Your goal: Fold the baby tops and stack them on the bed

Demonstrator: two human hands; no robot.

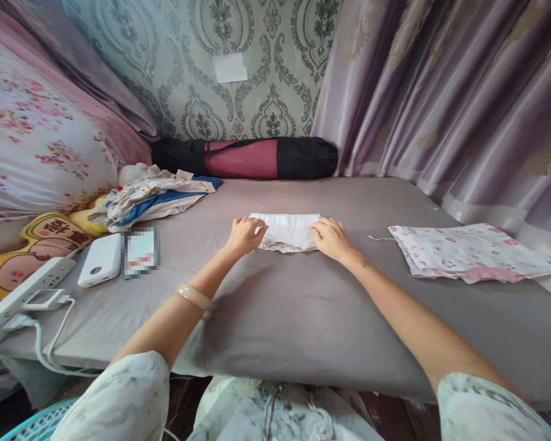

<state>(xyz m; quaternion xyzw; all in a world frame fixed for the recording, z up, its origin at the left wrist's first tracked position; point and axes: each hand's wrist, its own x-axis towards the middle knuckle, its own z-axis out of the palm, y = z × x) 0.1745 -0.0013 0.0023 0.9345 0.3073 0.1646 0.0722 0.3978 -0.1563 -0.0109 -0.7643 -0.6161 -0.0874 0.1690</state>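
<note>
A small white folded cloth (287,229) lies on the grey bed sheet (275,306) in front of me, its near edge ruffled and showing a patterned underside. My left hand (248,236) pinches its left end, thumb against the fingers. At the opposite end, my right hand (333,237) is closed with its fingertips on the cloth's right edge. Off to the right lies a folded white cloth with pink prints (472,251), apart from both hands, with a thin string at its left corner.
Crumpled clothes (156,196) lie back left, beside a yellow cartoon cushion (50,245). A white power bank (101,258), a blurred-out card (140,252) and a power strip (32,291) with cables are at left. A long black and red bag (243,158) rests along the wall; curtains (441,92) hang right.
</note>
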